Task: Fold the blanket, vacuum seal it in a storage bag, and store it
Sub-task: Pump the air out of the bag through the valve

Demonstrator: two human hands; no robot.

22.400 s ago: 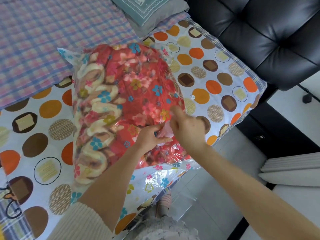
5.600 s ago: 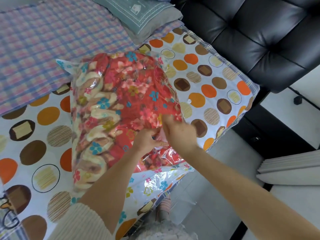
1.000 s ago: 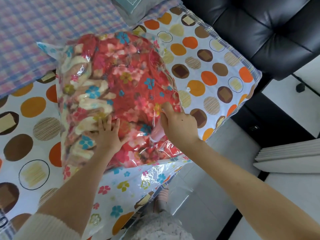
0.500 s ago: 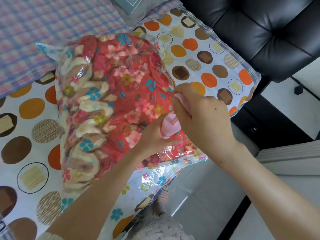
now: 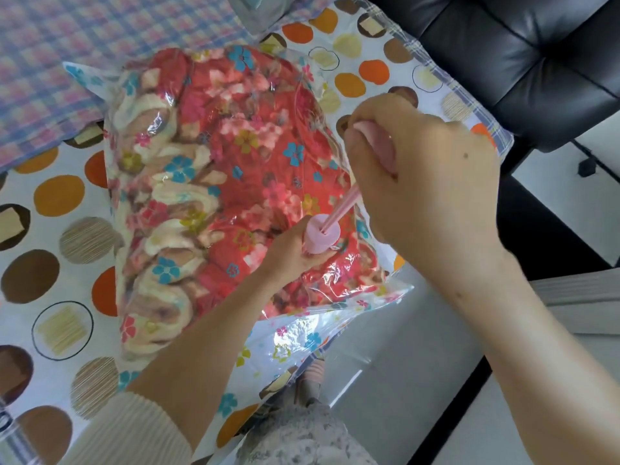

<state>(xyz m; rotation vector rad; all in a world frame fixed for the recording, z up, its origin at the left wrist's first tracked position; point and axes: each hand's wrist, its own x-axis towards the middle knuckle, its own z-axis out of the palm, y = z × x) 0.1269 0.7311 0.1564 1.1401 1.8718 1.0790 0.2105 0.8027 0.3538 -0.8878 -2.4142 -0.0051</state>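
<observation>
Pumping air out: left hand [image 5: 291, 255] gripping pump barrel [image 5: 321, 235] on storage bag [image 5: 322, 325], right hand [image 5: 426, 172] clasping extended plunger handle [image 5: 374, 146]; bagged blanket [image 5: 235, 156] lying on dotted sheet [image 5: 57, 196]. Next move probably calling for steady downstroke, barrel seated.

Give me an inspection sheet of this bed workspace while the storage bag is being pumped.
Surface: dotted bed cover, with a plaid sheet over its far part.
Job's things: red floral blanket folded inside the clear storage bag. A pink hand pump stands on the bag with its rod extended.
Clutter: a pillow corner at the top edge.
Hands: left hand grips the pump barrel. Right hand grips the pump handle, raised above it.
Cables: nothing seen.
Surroundings: black padded chair to the right of the bed, pale floor below.
</observation>
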